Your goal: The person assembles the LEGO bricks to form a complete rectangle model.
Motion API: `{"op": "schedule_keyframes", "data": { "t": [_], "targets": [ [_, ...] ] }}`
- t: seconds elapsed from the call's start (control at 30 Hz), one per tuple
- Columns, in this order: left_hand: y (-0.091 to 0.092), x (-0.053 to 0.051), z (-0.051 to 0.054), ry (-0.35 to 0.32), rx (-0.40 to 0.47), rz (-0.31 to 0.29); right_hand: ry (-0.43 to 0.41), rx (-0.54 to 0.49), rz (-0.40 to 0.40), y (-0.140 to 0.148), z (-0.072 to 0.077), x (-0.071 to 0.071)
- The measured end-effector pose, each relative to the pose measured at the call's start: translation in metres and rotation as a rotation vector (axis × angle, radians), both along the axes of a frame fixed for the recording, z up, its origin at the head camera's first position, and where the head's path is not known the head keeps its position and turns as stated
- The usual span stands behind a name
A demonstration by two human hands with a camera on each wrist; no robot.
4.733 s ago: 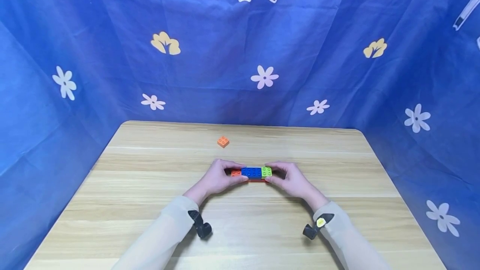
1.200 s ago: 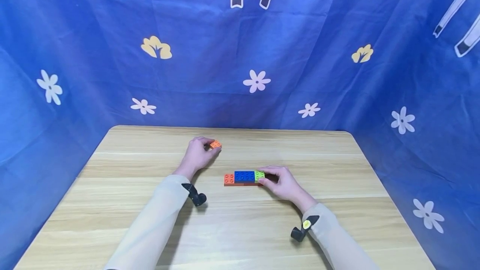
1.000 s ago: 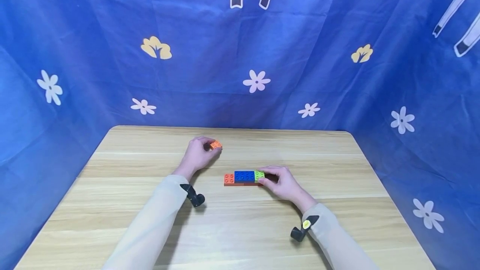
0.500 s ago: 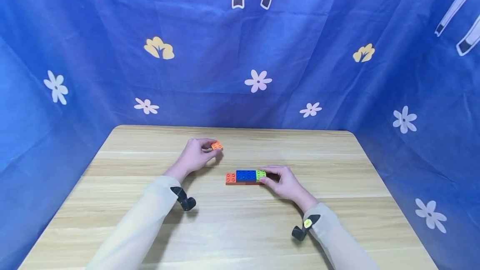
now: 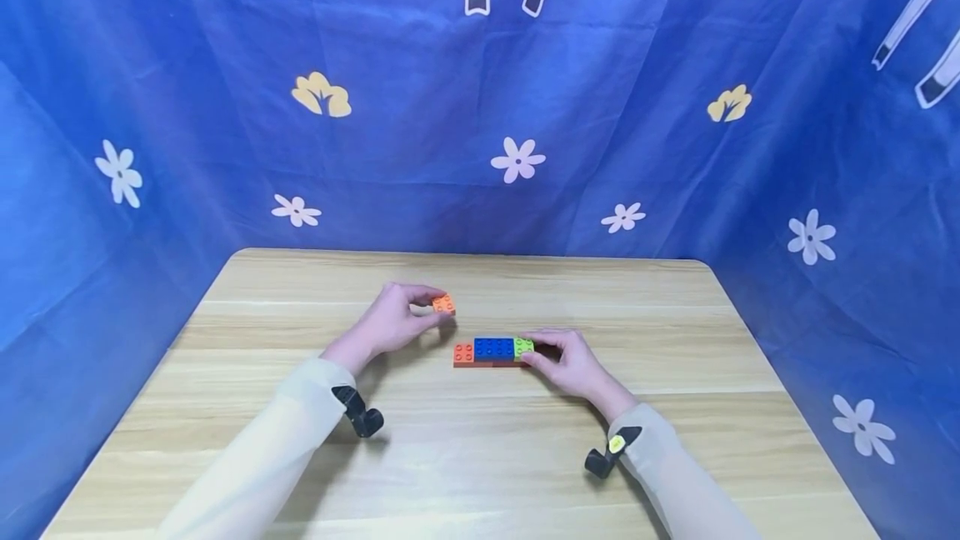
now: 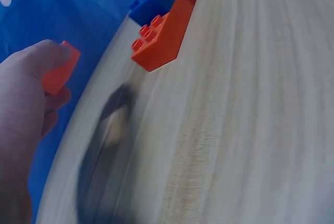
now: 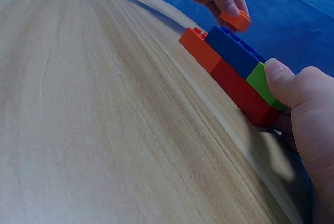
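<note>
My left hand (image 5: 393,319) pinches a small orange brick (image 5: 444,304) between thumb and fingers, lifted off the table behind the left end of a brick row. In the right wrist view that orange brick (image 7: 237,21) hangs close to the row's far end. The row's lower layer is an orange brick (image 5: 463,353) and a red brick (image 7: 241,92). On top sit a blue brick (image 5: 493,348) and, against it, a green brick (image 7: 263,85). Studs at the orange end are bare. My right hand (image 5: 573,363) grips the green end, thumb on the near side.
The wooden table (image 5: 465,457) carries the brick row near its middle. A blue curtain (image 5: 420,140) with white flowers stands behind the table and along both sides. Each sleeve has a black wrist camera (image 5: 365,422) strapped on.
The left hand, with the orange brick pinched, has come off the back of the table, up and a little right towards the row. The right hand keeps its grip on the green end.
</note>
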State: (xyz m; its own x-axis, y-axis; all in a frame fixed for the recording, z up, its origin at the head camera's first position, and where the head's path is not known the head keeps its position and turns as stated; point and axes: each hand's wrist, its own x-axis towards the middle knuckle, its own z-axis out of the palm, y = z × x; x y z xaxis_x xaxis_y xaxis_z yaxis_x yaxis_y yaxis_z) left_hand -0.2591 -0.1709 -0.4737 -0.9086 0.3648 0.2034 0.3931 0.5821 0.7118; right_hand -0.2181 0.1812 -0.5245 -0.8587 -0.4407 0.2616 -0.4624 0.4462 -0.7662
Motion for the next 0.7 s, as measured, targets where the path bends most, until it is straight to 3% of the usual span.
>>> {"op": "schedule_keyframes", "data": {
  "t": [0.37, 0.7],
  "targets": [
    [0.012, 0.016, 0.005, -0.030, -0.028, -0.070, 0.019, 0.002, 0.007, 0.001, -0.001, -0.001],
    [0.017, 0.028, -0.002, -0.130, -0.009, -0.172, 0.009, -0.004, 0.010, 0.001, -0.002, -0.001]
  ]
}}
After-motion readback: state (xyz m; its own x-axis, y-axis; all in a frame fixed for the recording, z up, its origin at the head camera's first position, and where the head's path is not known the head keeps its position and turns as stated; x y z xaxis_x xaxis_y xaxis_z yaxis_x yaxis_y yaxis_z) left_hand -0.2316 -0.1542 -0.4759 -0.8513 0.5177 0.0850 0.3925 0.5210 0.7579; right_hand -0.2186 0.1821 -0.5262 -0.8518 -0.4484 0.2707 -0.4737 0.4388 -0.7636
